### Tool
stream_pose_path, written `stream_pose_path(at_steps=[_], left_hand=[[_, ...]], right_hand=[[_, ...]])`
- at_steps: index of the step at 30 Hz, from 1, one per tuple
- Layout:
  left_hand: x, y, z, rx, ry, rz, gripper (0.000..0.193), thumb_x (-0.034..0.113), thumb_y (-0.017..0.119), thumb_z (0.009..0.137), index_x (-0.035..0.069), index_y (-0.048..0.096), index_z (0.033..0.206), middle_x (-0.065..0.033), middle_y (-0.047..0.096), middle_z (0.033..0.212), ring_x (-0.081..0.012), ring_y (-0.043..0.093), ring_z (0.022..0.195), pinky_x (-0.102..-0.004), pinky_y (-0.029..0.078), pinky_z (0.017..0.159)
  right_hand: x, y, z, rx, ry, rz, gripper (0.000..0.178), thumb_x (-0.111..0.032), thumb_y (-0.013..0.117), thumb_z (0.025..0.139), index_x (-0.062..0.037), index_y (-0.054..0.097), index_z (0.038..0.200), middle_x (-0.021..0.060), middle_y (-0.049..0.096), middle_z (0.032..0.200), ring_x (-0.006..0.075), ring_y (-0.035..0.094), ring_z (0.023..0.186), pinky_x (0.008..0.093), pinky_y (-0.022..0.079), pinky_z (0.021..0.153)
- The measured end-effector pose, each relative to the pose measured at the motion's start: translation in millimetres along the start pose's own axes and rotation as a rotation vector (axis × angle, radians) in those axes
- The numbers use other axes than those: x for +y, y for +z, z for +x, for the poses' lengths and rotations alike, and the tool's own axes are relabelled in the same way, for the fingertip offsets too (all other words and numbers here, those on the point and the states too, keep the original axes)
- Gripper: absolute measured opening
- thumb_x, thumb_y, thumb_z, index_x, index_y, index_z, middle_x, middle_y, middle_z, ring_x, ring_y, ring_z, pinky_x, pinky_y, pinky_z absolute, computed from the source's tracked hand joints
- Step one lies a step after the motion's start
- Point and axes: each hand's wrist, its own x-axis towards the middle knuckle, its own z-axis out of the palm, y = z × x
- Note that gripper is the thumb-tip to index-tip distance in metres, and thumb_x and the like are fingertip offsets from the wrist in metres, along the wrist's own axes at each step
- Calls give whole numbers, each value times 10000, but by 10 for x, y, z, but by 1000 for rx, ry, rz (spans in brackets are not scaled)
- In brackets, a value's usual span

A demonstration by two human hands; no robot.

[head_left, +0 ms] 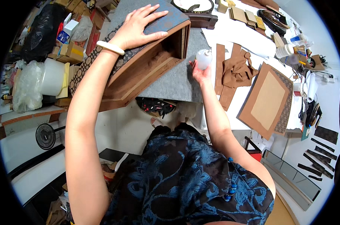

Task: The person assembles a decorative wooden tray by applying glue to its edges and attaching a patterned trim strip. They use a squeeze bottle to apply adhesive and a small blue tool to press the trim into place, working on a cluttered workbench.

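Note:
My left hand (140,28) lies with spread fingers on top of a large box (128,62) covered in dark patterned fabric with a blue patterned panel. The open side of the box faces me, with brown wooden edges and brown fuzzy material inside. To the right of the box, my right hand (200,75) is closed round a small translucent white bottle (203,57), just above the table. The bottle is upright or slightly tilted; its lower part is partly hidden by my fingers.
The grey tabletop (164,84) meets a white-covered area on the right. There lie brown strips (219,65), crumpled brown cloth (239,71) and a brown panel (267,98) with a beige centre. A dark wooden piece (203,20) sits behind the bottle. Cluttered boxes (70,52) stand left.

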Motion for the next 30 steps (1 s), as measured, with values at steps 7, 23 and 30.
stream_pose_path(at_steps=[7,23,30], left_hand=[[456,-873,-613,180,-119,47,458,297,668,912,147,601,1339,-114,495,1471,-314,399,1406,-488,273,1179],[836,1032,-3333,1189,-1410,-1278,667,554,341,1034,131,256,1544,-63,304,1577,-243,308,1443,-425,255,1185],[-287,-9,-2956,1019,-1439,-1536,768,663,235,1004,129,271,1554,-110,342,1568,-292,343,1431,-448,294,1171]], right_hand=[[99,-119,-717,114,-33,-425,521,-478,499,1001,21,640,1049,77,664,758,179,671,685,265,554,616],[780,1384,35,-185,-827,-1717,515,-86,700,853,-43,503,1326,121,674,1177,226,647,1072,345,498,936],[1388,1921,-471,117,-868,-2177,633,-451,731,774,-17,580,1210,229,708,1031,394,678,999,445,519,902]])
